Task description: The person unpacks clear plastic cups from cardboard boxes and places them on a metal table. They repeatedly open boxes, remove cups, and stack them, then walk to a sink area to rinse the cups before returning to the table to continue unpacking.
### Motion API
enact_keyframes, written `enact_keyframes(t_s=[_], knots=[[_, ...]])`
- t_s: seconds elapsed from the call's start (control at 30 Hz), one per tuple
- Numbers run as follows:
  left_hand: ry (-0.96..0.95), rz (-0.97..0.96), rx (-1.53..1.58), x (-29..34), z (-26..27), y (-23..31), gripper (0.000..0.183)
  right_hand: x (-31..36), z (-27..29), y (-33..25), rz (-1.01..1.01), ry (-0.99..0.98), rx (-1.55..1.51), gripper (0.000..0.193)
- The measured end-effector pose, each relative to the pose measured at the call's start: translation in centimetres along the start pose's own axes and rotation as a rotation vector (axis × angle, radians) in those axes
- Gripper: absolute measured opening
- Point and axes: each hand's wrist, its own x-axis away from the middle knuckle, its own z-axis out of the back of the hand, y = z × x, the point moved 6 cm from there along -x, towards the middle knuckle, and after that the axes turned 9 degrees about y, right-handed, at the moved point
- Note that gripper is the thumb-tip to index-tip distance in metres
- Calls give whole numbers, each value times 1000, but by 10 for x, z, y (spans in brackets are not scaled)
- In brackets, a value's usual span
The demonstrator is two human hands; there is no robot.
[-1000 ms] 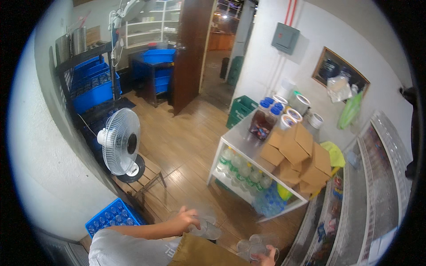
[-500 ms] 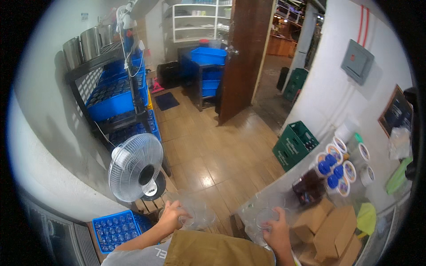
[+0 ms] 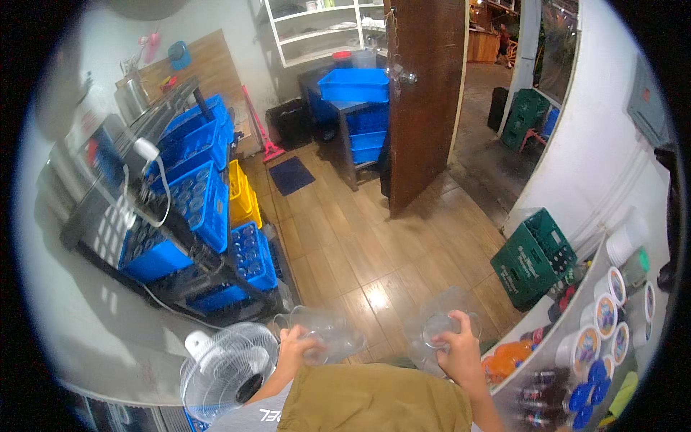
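My left hand (image 3: 296, 347) is closed on clear, see-through containers (image 3: 335, 335), held in front of me at waist height. More than one rim seems to show there, but blur hides how many there are. In my right hand (image 3: 461, 351), thumb and fingers grip another clear container (image 3: 426, 333) by its side. Whether these are glasses or pitchers I cannot make out. The two hands are apart, one on each side of the brown apron (image 3: 374, 399).
A standing fan (image 3: 227, 371) is close on my left, below a black rack (image 3: 101, 259) of blue crates (image 3: 212, 209). Bottles and white-lidded tubs (image 3: 579, 345) line the right side. A green crate (image 3: 529, 266) stands by the open brown door (image 3: 425, 108). Tiled floor (image 3: 335, 245) lies ahead.
My view has swung left and moved forward, so the rack, fan and green crate sit differently in it. Both hands still hold the clear containers.
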Motion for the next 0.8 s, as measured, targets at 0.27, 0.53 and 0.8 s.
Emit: enact_keyframes(t_s=[0.27,0.53,0.8], knots=[[111,96,-44,-201,-34,-45,37,-240,-70,15,120,-108,29,26],[305,286,-186,-374,-26,-110,36,-501,-143,-42,363,-338,88,30],[435,333,-261,-554,2,-226,33,-716,-248,-143,516,-338,16,28]])
